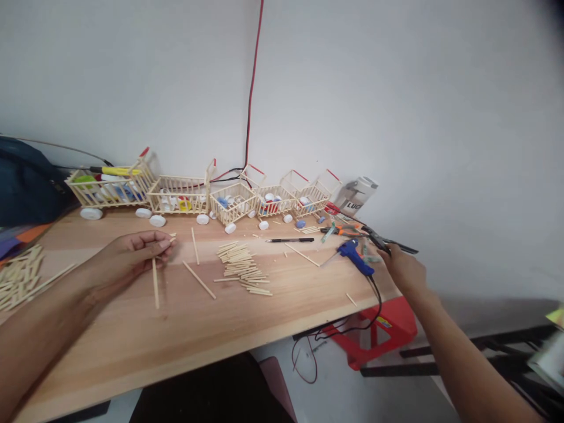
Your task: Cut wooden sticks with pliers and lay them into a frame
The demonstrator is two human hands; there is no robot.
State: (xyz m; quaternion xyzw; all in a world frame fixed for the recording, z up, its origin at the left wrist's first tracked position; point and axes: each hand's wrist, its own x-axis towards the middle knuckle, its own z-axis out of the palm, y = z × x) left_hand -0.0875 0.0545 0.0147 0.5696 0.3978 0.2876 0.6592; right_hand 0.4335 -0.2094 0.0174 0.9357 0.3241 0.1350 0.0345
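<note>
My left hand (143, 251) is closed in a pinch over the left part of the table. A thin wooden stick (155, 288) points down from its fingers, and a short pale stick end shows at the fingertips. On the right, my right hand (404, 271) grips a dark hand tool (376, 238) with long black parts; its exact kind is unclear. Close to that tool lie orange-handled pliers (346, 230) and a blue hot glue gun (356, 257). Loose sticks (200, 279) lie just right of my left hand, beside a pile of short cut sticks (244, 269).
Several small stick-built carts (178, 194) with bottle-cap wheels line the wall, holding coloured caps. A black pen (289, 239) lies before them. More sticks (20, 276) are heaped at far left. A red stool (374, 335) stands below the table's right edge, near the glue gun's cord.
</note>
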